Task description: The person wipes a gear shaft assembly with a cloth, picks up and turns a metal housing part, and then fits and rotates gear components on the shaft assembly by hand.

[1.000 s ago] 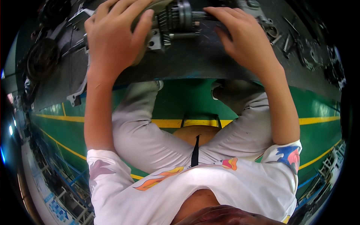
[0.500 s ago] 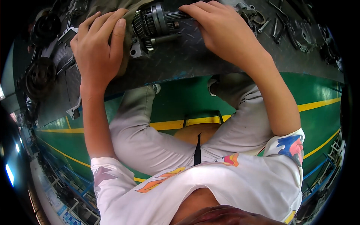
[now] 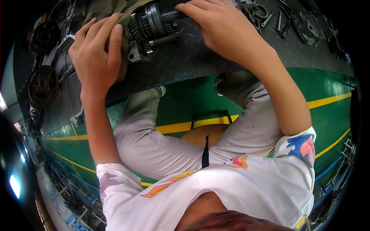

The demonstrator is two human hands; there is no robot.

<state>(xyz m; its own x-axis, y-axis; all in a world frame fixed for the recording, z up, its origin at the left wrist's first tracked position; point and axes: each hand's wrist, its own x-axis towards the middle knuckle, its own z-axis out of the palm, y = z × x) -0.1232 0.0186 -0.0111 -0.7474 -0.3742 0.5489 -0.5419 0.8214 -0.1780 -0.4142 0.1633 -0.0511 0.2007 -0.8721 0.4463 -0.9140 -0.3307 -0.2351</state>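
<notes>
A metal gear shaft (image 3: 152, 22) with toothed gears and rings lies at the far edge of the view, on the dark bench. Its splined end points right, and the fingers of my right hand (image 3: 216, 24) are closed round that end; the fingertips' far side is hidden. My left hand (image 3: 96, 52) rests with its fingers stretched out over an olive-brown cloth-like piece (image 3: 122, 63), left of the gears. Just below the gears sit a smaller rod-like shaft (image 3: 165, 39) and a grey metal bracket (image 3: 135, 53).
Dark round pulleys (image 3: 43, 86) and metal parts crowd the bench's left side. A toothed ring (image 3: 261, 12), bolts and a metal casting (image 3: 308, 29) lie at the right. The bench's front edge (image 3: 185, 80) runs above my knees; I sit on a stool (image 3: 204, 134).
The whole view has shifted slightly, so the bench things appear a little further left. Both hands keep their places at the gear shaft and the olive-brown piece.
</notes>
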